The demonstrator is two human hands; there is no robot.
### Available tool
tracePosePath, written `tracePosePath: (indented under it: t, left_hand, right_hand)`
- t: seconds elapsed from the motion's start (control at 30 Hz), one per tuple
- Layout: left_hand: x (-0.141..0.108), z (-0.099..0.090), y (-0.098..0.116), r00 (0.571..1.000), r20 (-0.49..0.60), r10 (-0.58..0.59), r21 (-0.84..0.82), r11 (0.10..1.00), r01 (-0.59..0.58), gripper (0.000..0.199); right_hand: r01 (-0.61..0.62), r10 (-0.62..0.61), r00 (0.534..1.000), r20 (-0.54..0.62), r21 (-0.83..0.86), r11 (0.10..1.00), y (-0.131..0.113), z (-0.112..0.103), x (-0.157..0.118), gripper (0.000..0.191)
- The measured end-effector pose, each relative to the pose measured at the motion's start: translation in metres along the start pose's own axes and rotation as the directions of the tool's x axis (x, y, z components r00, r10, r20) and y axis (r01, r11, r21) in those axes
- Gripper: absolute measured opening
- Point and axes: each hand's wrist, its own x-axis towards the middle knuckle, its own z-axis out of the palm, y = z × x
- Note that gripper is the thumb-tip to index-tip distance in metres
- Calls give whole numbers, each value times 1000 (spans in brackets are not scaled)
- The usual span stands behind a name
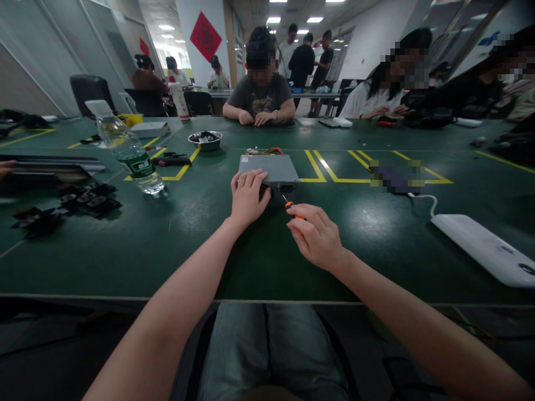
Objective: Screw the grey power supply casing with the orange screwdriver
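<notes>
Fingers of the right hand (320, 236) grip an orange-handled screwdriver (289, 205); the left hand (249, 197) lies outspread on a power supply unit (278, 167), apparently unopened.

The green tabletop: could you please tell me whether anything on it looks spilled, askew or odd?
Nothing clearly stands out. The clear plastic bottle with the green label seems to lean left, though lens distortion may explain that, and no spill shows around it. The grey metal box under the left hand shows no damage.
</notes>
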Motion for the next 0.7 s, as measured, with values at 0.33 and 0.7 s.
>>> tracePosePath:
  t: [0.33, 0.7]
  left_hand:
    - [0, -1, 5, 1000, 14, -20, 2, 1000, 20, 33]
    - [-1, 1, 14, 994, 6, -109, 20, 994, 109, 36]
  right_hand:
    - [-27, 28, 999, 17, -45, 999, -1, -4, 0, 18]
    - [-62, 62, 998, 5, -35, 997, -4, -1, 0, 17]
